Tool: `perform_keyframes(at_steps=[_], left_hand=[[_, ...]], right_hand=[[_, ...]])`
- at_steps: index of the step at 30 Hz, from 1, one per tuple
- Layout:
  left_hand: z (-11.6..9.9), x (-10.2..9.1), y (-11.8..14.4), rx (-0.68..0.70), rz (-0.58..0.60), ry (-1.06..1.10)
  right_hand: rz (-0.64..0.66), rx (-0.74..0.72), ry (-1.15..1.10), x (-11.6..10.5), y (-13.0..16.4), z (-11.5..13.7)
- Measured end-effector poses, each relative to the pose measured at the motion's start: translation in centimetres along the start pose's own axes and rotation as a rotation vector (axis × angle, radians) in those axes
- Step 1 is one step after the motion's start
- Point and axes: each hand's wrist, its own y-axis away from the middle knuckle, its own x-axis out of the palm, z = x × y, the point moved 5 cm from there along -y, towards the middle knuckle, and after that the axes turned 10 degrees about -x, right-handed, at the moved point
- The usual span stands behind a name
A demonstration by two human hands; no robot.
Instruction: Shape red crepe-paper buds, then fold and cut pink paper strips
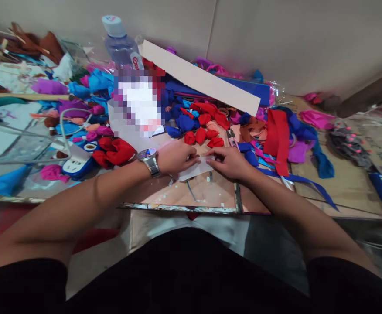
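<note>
My left hand (177, 158), with a metal watch (150, 161) on its wrist, is closed with thumb and fingertips together at a thin white sheet (192, 171), paper or thin cloth. Facing it, my right hand (227, 162) pinches the sheet's other end between thumb and finger. The fingertips of both hands are close together, and anything smaller between them is too blurred to tell. Just beyond lie several small red cloth buds (200, 135), with blue cloth pieces (182, 123) behind them.
A clear bottle (122, 46) stands at the back beside a long pale board (200, 76). A blurred-out bright screen (141, 104) is in front. To the left lies a power strip (78, 165) with a white cable. Red strips (277, 139) and a blue ribbon (312, 185) lie right.
</note>
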Motion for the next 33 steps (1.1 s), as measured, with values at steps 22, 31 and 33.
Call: perform_keyframes(at_steps=[22,31,33], left_hand=[[-0.9,-2.7,1.0,0.365,0.366,0.665],[3.7,-7.4,4.0,-0.022,0.468,0.370],[5.0,-8.7,6.0,-0.110,0.416,0.283]], right_hand=[[-0.438,0.207,-0.643,-1.7,0.6,-2.5],[-0.313,0.190,-0.426,-1.6,1.1,-1.9],[-0.333,0.176,-0.391,-1.7,1.0,-1.8]])
